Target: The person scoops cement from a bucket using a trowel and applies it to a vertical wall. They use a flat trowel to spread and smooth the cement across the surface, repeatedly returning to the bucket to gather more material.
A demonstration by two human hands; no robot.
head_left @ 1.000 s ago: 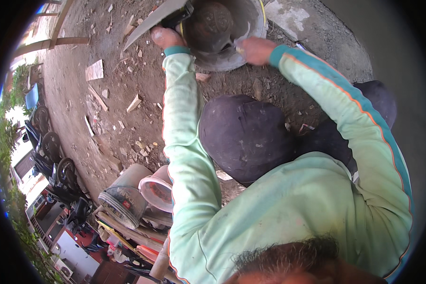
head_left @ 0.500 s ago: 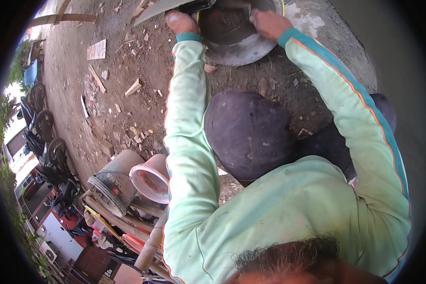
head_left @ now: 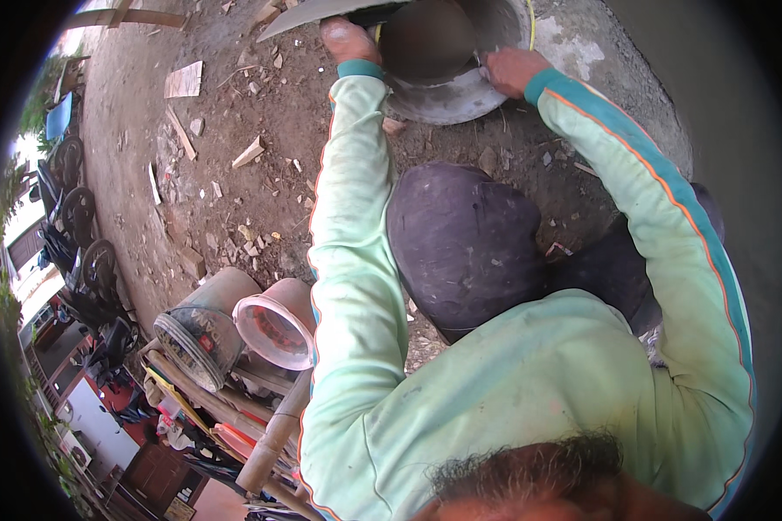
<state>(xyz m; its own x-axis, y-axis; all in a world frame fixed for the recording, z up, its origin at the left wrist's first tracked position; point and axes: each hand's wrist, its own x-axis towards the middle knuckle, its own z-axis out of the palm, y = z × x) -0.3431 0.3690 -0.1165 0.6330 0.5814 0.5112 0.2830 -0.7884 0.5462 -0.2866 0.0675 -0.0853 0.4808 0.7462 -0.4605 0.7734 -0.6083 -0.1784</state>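
Note:
At the top of the view a round grey basin, crusted with cement, holds a dark grey, smooth-looking mix. My left hand is closed at the basin's left side, on a flat grey board that has a dark part beside the fingers and runs out of the top edge. My right hand is over the basin's right rim, its fingers curled. Whatever it grips is too small and hidden to make out. A thin yellow band curves along the basin's right side.
Rough concrete lies right of the basin, next to a smooth grey surface. Wood scraps and rubble litter the dirt at left. A dirty bucket and a pink pail lie tipped by bamboo poles. Motorbikes stand far left.
My right hand has drawn back from inside the basin toward its near right rim. My left hand and the board appear slightly farther right, as the whole view has shifted a little.

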